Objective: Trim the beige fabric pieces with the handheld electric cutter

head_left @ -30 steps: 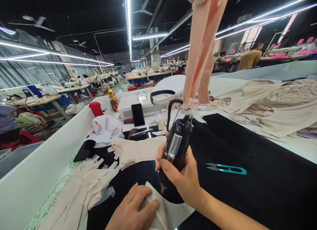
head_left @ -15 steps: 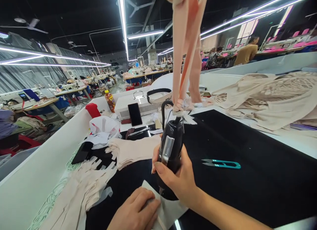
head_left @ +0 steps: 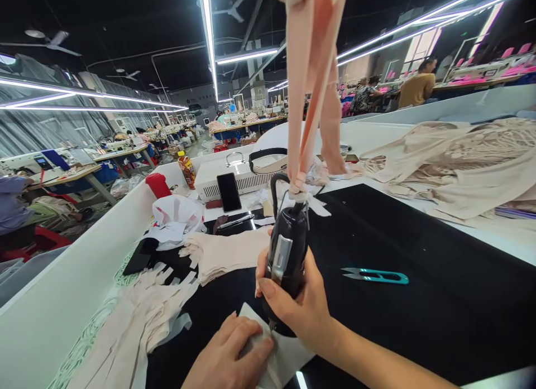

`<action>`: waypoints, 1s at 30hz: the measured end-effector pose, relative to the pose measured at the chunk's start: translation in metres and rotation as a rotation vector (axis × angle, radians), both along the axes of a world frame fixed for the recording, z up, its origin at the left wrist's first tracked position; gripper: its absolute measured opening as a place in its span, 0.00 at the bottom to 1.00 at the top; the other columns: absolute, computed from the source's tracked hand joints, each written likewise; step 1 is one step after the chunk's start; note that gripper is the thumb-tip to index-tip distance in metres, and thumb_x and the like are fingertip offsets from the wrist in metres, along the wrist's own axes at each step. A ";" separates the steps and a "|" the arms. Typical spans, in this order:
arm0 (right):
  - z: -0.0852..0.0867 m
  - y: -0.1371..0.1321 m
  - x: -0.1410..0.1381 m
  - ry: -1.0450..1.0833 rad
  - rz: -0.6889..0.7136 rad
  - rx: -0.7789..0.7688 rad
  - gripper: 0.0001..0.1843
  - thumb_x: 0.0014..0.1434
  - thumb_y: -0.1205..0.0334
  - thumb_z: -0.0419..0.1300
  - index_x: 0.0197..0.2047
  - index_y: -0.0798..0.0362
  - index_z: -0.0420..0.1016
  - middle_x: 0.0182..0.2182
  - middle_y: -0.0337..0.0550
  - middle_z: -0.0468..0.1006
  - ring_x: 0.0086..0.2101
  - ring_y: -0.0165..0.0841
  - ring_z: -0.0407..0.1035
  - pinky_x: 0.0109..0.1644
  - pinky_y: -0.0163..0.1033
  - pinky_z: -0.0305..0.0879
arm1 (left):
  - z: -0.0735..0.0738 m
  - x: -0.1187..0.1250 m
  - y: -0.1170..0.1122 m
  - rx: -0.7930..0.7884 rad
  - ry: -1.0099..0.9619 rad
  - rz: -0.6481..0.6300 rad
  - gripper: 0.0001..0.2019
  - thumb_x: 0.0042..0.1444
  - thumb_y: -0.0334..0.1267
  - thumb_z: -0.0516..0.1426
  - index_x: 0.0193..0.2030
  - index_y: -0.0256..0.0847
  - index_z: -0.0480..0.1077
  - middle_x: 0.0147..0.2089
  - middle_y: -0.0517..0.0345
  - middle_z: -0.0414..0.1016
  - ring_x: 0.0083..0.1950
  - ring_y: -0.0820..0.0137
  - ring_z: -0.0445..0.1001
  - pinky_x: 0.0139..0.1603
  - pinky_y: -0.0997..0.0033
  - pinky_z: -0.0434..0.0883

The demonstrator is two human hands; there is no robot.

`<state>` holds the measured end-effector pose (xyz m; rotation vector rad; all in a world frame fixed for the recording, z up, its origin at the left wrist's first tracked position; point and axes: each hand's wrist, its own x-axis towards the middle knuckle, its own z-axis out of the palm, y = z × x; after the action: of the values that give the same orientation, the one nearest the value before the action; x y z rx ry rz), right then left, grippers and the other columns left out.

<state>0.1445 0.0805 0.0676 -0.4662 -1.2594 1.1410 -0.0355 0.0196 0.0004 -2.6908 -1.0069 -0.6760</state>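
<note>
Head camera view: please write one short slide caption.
Right hand gripping a black handheld tool, left hand resting on a pale sheet over a black work surface.

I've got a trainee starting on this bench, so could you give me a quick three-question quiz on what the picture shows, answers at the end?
1. Which of the person's hands grips the black handheld tool?
2. True or false: the teal snips lie on the black work surface, touched by neither hand.
3. What lies under the left hand?
A) a plastic bottle
B) a pale flat piece of material
C) a red container

Key:
1. The right hand.
2. True.
3. B.
</note>
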 end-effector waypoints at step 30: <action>0.009 0.002 0.008 -0.051 -0.122 0.004 0.14 0.59 0.61 0.66 0.42 0.46 0.63 0.30 0.35 0.74 0.24 0.31 0.69 0.29 0.38 0.69 | -0.001 -0.006 0.000 -0.057 0.129 0.055 0.16 0.71 0.31 0.54 0.63 0.43 0.72 0.50 0.51 0.78 0.52 0.65 0.83 0.65 0.53 0.76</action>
<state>0.1522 0.0827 0.0762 -0.5644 -1.2594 1.0286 -0.0418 0.0192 -0.0004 -2.7034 -1.0783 -0.4636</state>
